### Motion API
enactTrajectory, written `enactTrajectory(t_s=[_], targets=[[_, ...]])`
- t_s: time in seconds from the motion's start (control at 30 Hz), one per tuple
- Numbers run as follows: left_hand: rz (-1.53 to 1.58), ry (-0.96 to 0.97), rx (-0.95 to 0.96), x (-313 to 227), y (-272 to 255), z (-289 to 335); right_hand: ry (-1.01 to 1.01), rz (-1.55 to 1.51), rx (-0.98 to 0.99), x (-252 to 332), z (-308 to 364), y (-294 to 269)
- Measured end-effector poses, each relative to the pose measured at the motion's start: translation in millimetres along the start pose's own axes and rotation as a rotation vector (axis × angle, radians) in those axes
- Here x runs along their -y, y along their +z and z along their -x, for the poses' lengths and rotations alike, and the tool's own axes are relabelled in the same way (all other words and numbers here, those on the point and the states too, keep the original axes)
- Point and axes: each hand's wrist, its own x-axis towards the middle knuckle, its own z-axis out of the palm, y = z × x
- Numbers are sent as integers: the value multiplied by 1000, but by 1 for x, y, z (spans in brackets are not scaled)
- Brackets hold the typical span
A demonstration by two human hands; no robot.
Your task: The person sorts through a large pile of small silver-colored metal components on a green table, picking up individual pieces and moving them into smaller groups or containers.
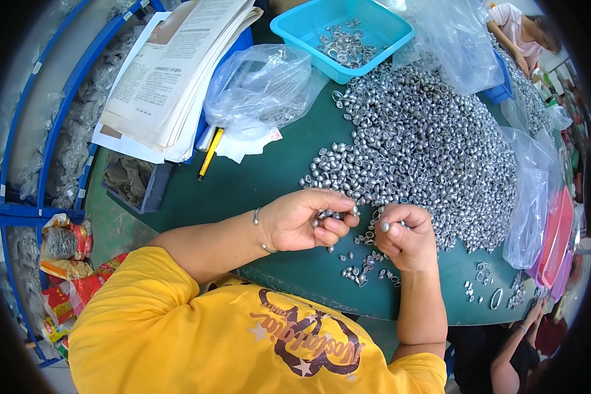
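My left hand (302, 213) is half closed, palm turned up, around several small silvery oval metal pieces (326, 215); another one sits at its fingertips. Close beside it on the right, my right hand (414, 243) pinches a single silvery oval metal piece (385, 227) between thumb and fingers. Beyond both hands spreads a large heap of the same pieces (433, 144), some domed and some like open rings. A small loose group of pieces (358, 272) lies below and between my hands near the table edge.
A blue basket (289, 29) with ring-like pieces stands at the back on the green table (256, 171). Newspapers (157, 85), a clear plastic bag (256, 85), a yellow pen (210, 154) and a grey bin (154, 190) are left. Two other people work at right, near a red tray (558, 223).
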Motion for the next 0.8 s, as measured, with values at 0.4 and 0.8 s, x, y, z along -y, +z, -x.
enactTrajectory(t_s=[0.4,0.8], targets=[[-656,384,-257,12,12,1,145,163,-302,0,-5,14],[-757,763,-277,19,28,-4,253,-586,-367,-2,-7,22]])
